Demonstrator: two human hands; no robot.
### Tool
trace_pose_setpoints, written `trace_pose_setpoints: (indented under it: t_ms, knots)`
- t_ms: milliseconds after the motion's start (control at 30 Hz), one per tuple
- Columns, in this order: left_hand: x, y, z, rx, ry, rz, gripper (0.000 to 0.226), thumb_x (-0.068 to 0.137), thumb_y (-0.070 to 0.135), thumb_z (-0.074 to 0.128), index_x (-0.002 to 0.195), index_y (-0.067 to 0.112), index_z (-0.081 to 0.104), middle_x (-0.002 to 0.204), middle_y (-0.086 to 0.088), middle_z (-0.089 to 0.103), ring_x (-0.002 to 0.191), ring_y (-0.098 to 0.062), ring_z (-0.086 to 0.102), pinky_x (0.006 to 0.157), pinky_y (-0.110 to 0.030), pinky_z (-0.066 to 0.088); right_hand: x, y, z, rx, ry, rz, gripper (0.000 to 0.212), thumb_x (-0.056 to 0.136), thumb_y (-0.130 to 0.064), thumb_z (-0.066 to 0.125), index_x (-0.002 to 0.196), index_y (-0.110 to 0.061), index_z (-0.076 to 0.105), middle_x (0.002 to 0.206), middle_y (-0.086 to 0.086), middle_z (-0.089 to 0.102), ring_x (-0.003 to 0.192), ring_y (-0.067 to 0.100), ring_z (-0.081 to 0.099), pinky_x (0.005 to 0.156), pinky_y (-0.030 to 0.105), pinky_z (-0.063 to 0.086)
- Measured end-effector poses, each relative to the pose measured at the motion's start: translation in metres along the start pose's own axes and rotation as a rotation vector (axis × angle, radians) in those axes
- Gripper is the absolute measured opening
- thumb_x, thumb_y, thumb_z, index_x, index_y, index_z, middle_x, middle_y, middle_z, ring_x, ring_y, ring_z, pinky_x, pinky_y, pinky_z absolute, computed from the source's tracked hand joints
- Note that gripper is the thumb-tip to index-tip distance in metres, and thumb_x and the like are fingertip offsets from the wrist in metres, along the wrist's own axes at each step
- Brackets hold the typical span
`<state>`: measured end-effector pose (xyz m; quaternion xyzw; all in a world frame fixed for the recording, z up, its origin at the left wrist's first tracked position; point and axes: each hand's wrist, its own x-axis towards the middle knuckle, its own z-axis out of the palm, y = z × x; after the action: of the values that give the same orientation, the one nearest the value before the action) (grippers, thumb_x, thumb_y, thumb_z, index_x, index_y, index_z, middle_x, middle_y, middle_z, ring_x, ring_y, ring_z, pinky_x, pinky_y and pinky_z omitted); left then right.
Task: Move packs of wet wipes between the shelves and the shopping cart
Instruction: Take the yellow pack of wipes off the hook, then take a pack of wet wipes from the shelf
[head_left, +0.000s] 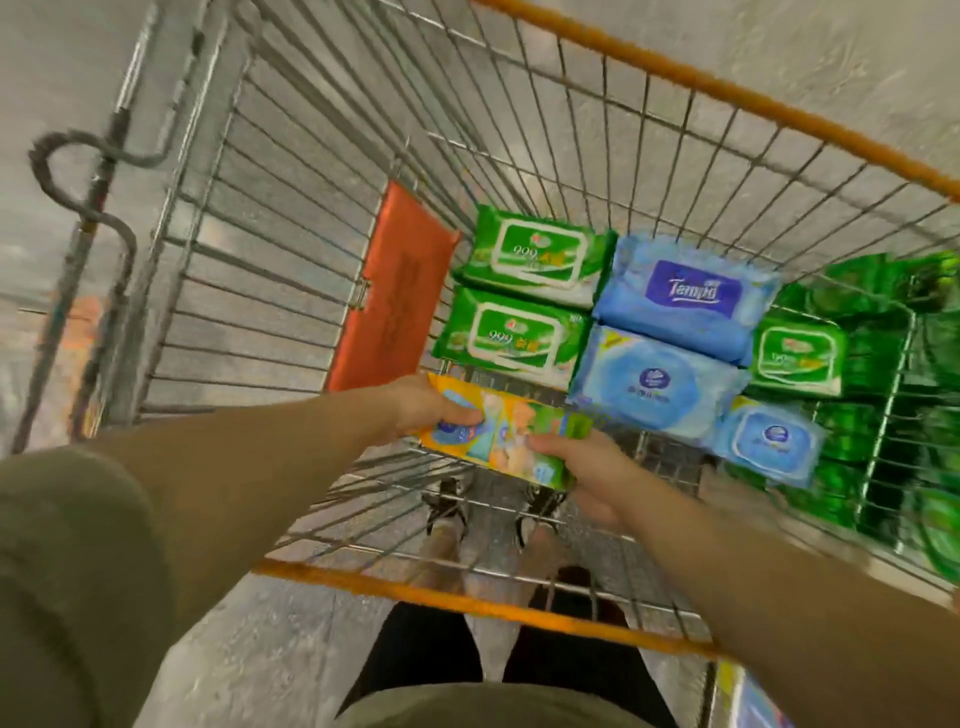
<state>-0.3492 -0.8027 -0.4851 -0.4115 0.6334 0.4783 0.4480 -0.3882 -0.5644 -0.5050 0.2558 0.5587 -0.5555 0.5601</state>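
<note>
Both hands, left hand, right hand, gripping yellow wipes pack, green and blue packs beyond

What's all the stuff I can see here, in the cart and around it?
Shopping cart: one, silver wire with orange rim, fills the view.
Orange flap: one, against the cart's left side.
Green wipe packs: three, two stacked at left, one at right.
Blue wipe packs: three, in the middle of the cart.
Yellow-green pack: one, held over the cart's near end.
Green goods: blurred, outside the cart at right; count unclear.
Hands: left hand and right hand each grip one end of the yellow-green pack.
</note>
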Motion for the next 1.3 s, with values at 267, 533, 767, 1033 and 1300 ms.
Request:
trace_pose_setpoints:
  t_ms: [267,533,767,1033,1300]
  knots:
    - [0.064,-0.025,0.013,-0.076,-0.01,-0.057,0.043,0.08,0.037,0.088,0.102,0.002,0.075,0.087,-0.009,0.069,0.07,-0.016,0.061,0.063,-0.022,0.047,0.065,0.021,0.0,0.024,0.103,0.153,0.019,0.084,-0.001,0.077,0.101,-0.007,0.072,0.091,0.005,0.079,0.082,0.021,0.074,0.091,0.042,0.058]
    - [0.081,-0.024,0.035,-0.092,0.251,-0.068,0.062,0.091,0.028,0.079,0.14,0.005,0.05,0.117,-0.014,0.064,0.104,-0.032,0.064,0.095,-0.042,0.056,0.094,0.026,0.01,-0.098,0.255,0.151,0.074,0.062,-0.037,0.096,0.123,-0.01,0.064,0.122,0.001,0.071,0.113,0.023,0.065,0.107,0.04,0.044]
    - [0.064,-0.015,0.032,0.115,0.238,-0.059,0.034,0.089,0.039,0.077,0.09,0.014,0.054,0.089,-0.005,0.059,0.077,-0.02,0.058,0.068,-0.031,0.05,0.083,0.006,0.008,-0.41,0.413,0.13,0.046,0.081,-0.027,0.083,0.114,-0.003,0.061,0.111,0.013,0.067,0.097,0.028,0.064,0.085,0.037,0.053]
    - [-0.004,-0.001,0.002,0.363,0.264,0.103,0.082,0.089,0.047,0.075,0.153,0.01,0.038,0.142,-0.013,0.058,0.119,-0.032,0.063,0.089,-0.034,0.053,0.001,-0.028,0.03,-1.008,0.367,-0.015,0.027,0.099,-0.037,0.057,0.102,-0.012,0.066,0.104,0.013,0.068,0.091,0.029,0.062,0.072,0.031,0.045]
    - [-0.116,0.057,-0.045,0.486,0.298,0.456,0.064,0.09,0.04,0.076,0.144,0.017,0.053,0.142,-0.006,0.061,0.125,-0.024,0.058,0.081,-0.018,0.035,-0.098,-0.103,0.051,-1.238,0.43,-0.3,0.032,0.099,-0.028,0.056,0.125,-0.01,0.057,0.126,0.017,0.064,0.114,0.037,0.06,0.09,0.042,0.051]
